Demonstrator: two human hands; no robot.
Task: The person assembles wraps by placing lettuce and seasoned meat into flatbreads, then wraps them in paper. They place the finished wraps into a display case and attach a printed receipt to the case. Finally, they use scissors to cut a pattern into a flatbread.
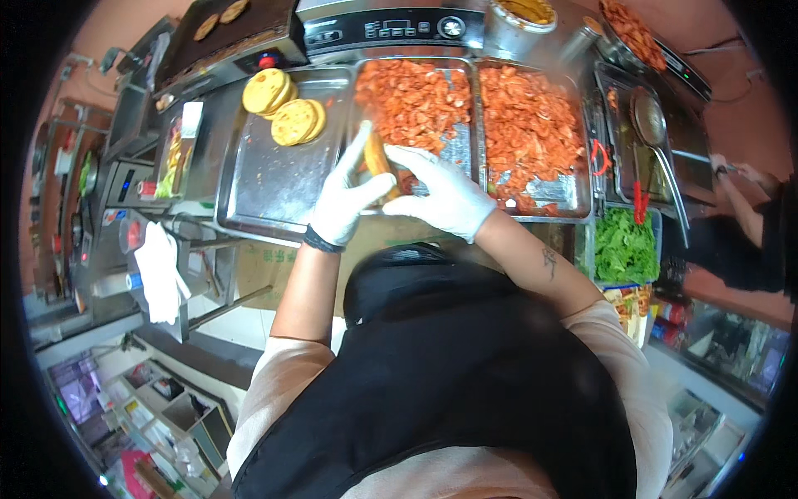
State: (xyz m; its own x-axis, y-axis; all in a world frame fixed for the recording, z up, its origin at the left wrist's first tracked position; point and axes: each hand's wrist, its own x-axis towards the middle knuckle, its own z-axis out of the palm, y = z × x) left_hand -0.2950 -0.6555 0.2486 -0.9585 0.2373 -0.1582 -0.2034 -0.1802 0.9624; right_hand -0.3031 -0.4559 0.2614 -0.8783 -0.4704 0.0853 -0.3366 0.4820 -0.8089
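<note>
A browned round flatbread (376,158) is held edge-up between my gloved hands, over the front of the middle tray. My left hand (347,193) grips it from the left, thumb across its near side. From the right, my right hand (445,193) curls its fingers and thumb around its other side. Some reddish pieces show between the right fingers and the bread; whether they are inside it I cannot tell. Right behind my hands, the middle tray holds red sauced meat pieces (416,96). Two short stacks of yellow flatbreads (295,122) lie in the left metal tray (274,185).
Another tray of red meat pieces (532,121) stands to the right. Beyond it are a ladle (652,125), red-handled tongs (640,204) and a box of lettuce (625,248). A griddle (224,41) sits back left; a sauce bucket (519,29) stands behind. A co-worker's arm (744,200) shows far right.
</note>
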